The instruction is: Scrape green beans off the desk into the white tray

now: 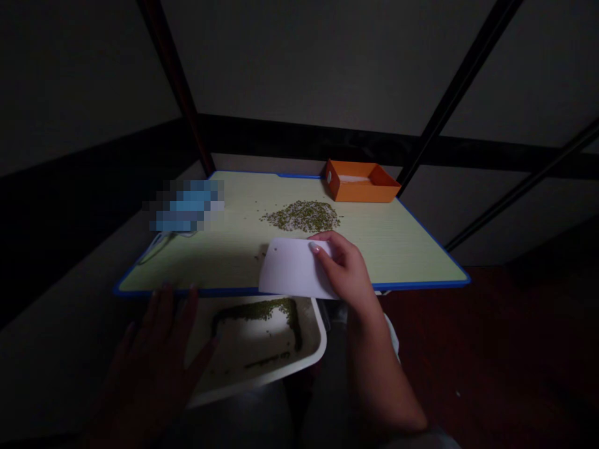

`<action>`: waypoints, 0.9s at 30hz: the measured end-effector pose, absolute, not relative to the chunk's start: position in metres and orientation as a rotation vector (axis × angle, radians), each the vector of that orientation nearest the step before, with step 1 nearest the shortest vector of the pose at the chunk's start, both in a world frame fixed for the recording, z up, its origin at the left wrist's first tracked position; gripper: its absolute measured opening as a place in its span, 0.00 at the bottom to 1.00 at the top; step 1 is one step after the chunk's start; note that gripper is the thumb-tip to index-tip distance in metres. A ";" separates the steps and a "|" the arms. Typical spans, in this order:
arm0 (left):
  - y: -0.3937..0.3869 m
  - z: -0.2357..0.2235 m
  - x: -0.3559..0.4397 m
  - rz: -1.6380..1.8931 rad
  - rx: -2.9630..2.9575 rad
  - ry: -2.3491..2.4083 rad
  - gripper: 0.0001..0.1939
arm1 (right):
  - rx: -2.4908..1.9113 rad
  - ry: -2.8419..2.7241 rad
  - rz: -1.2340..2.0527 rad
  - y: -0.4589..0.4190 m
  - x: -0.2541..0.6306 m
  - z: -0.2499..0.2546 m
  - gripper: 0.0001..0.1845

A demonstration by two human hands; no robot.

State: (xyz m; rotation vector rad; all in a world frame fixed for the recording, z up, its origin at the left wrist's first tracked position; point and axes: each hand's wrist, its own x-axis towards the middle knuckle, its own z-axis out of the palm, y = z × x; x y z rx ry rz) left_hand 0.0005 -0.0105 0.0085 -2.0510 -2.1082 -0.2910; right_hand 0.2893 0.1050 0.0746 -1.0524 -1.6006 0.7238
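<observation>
My right hand (344,268) grips a white card (292,268) between thumb and fingers, holding it over the near edge of the table. One small dark bit lies on the card's upper left. Just beyond it is a loose pile of small green and pale beans or grains (306,216). My left hand (161,337) is in shadow, fingers spread, over the left side of a white basin (321,340). More green grains (262,310) lie along the basin's far and right inner sides. My left hand hides the basin's left end.
The pale green table (397,255) has a blue rim. An orange open box (365,191) with something white inside stands at the back right. On the left lies a blurred-out blue item (189,206) with a pale cord near it. Walls rise behind and left.
</observation>
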 end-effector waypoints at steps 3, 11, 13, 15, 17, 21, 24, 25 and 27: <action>-0.011 0.005 -0.003 -0.297 -2.060 -2.092 0.38 | -1.093 -1.467 0.613 0.106 0.301 0.076 0.07; -0.008 -0.003 -0.010 -0.369 -2.080 -2.039 0.37 | -1.247 -1.285 0.235 0.092 0.317 0.082 0.09; -0.008 -0.004 -0.010 -0.396 -2.077 -2.029 0.37 | -1.235 -1.331 0.228 0.087 0.309 0.081 0.09; -0.007 -0.004 -0.010 -0.403 -2.086 -2.022 0.37 | -1.238 -1.375 0.233 0.083 0.300 0.079 0.10; -0.007 -0.005 -0.010 -0.393 -2.081 -2.025 0.38 | -1.255 -1.426 0.241 0.082 0.292 0.075 0.10; -0.007 -0.006 -0.010 -0.405 -2.071 -2.007 0.38 | -1.293 -1.506 0.230 0.083 0.284 0.070 0.12; -0.007 -0.006 -0.010 -0.418 -2.079 -1.994 0.37 | -1.329 -1.497 0.191 0.086 0.289 0.070 0.13; -0.007 -0.006 -0.010 -0.421 -2.075 -1.999 0.37 | -1.342 -1.489 0.181 0.087 0.292 0.070 0.13; -0.007 -0.006 -0.010 -0.429 -2.061 -2.004 0.37 | -1.356 -1.469 0.174 0.090 0.300 0.070 0.13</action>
